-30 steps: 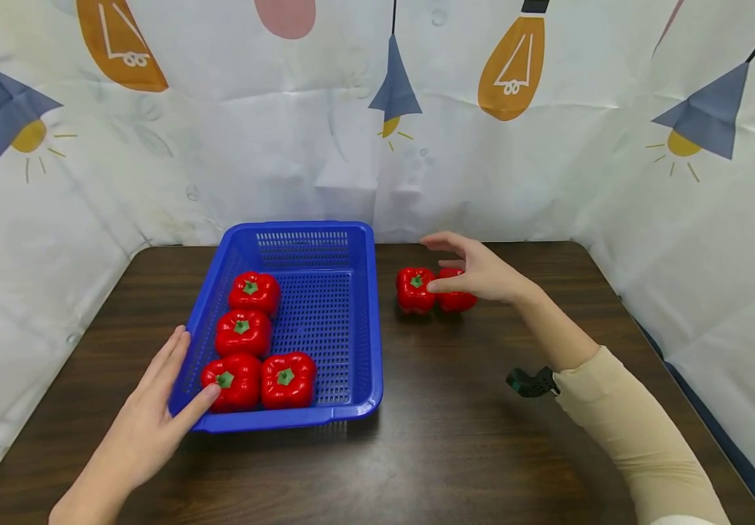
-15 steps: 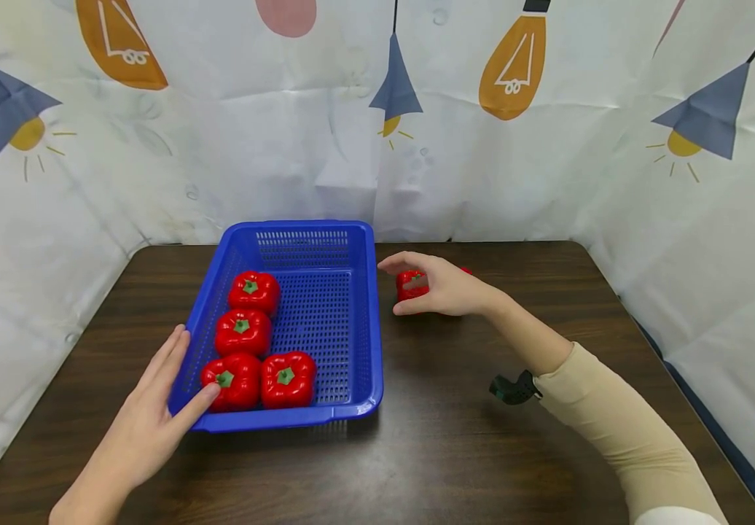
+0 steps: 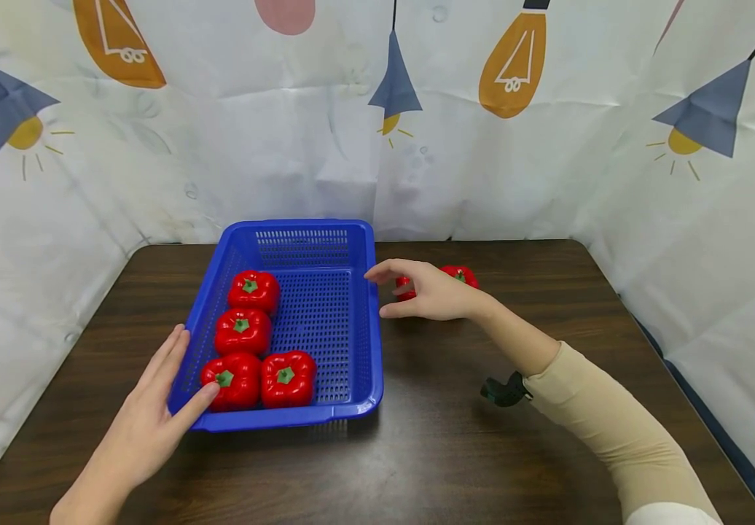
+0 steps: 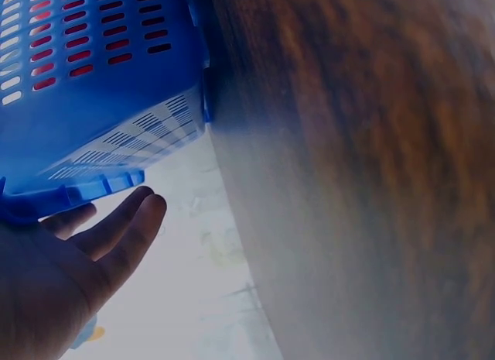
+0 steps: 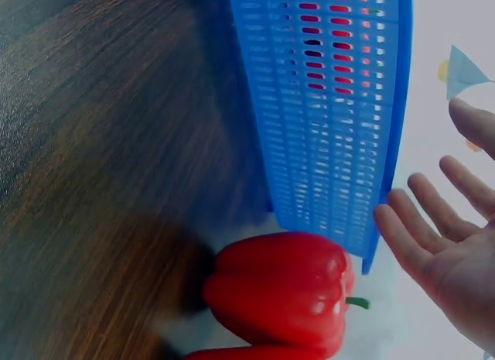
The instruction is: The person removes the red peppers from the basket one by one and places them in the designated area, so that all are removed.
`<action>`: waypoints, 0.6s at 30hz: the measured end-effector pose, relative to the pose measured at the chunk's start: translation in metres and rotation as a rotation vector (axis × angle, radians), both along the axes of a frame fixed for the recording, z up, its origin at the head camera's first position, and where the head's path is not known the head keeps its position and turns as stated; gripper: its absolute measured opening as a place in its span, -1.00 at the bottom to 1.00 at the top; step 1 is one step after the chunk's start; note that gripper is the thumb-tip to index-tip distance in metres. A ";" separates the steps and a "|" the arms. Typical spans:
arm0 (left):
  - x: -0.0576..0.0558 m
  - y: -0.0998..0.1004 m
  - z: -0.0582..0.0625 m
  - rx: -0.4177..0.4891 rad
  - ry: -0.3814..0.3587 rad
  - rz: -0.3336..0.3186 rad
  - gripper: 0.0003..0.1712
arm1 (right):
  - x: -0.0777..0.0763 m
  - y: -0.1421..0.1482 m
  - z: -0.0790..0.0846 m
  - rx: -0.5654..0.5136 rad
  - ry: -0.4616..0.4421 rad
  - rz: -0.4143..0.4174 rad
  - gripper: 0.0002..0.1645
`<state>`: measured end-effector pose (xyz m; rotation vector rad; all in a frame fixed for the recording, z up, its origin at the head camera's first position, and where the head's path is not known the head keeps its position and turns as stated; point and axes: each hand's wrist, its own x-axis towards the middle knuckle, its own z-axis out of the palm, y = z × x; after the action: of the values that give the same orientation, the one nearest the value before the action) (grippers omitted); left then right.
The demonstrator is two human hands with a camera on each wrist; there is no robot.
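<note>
A blue plastic basket (image 3: 286, 415) holds several red bell peppers (image 3: 254, 292) along its left side and near corner. My left hand (image 3: 144, 412) rests at the basket's left rim, fingers straight along the outside and thumb over the edge by a pepper. In the left wrist view the fingers (image 4: 128, 236) extend beneath the rim. My right hand (image 3: 426, 292) hovers at the right rim with fingers spread and nothing in it. Behind it, partly hidden, a bell pepper (image 5: 282, 286) stands on the table beside the basket. Another bell pepper (image 3: 461, 275) sits to its right, partly covered by the hand.
The dark wooden table (image 3: 417, 452) extends in front of and to the right of the basket. A white curtain (image 3: 286, 160) printed with lamps hangs along the back and sides. A black device (image 3: 505, 391) is strapped to the right wrist, low over the table.
My right hand has moved left, from over the two loose peppers to the basket's right rim, carrying nothing. The left hand and the peppers have stayed in place.
</note>
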<state>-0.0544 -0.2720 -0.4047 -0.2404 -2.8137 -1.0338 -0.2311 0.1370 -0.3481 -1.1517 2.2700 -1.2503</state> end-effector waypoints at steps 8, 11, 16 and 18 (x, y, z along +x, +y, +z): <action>0.000 0.000 0.001 -0.006 -0.005 0.002 0.04 | 0.004 -0.009 0.000 -0.071 -0.029 -0.020 -0.45; 0.000 0.000 0.001 -0.003 -0.002 0.002 0.04 | 0.007 -0.013 -0.001 -0.038 -0.034 -0.014 -0.47; 0.000 0.001 0.000 -0.005 0.003 0.004 0.04 | 0.012 -0.018 -0.002 0.014 0.034 -0.031 -0.46; 0.000 0.001 0.000 -0.004 0.002 0.004 0.03 | 0.013 -0.020 -0.002 0.011 0.061 -0.037 -0.48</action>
<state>-0.0544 -0.2712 -0.4046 -0.2360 -2.8139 -1.0263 -0.2184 0.1165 -0.3501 -1.1638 2.3498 -1.2302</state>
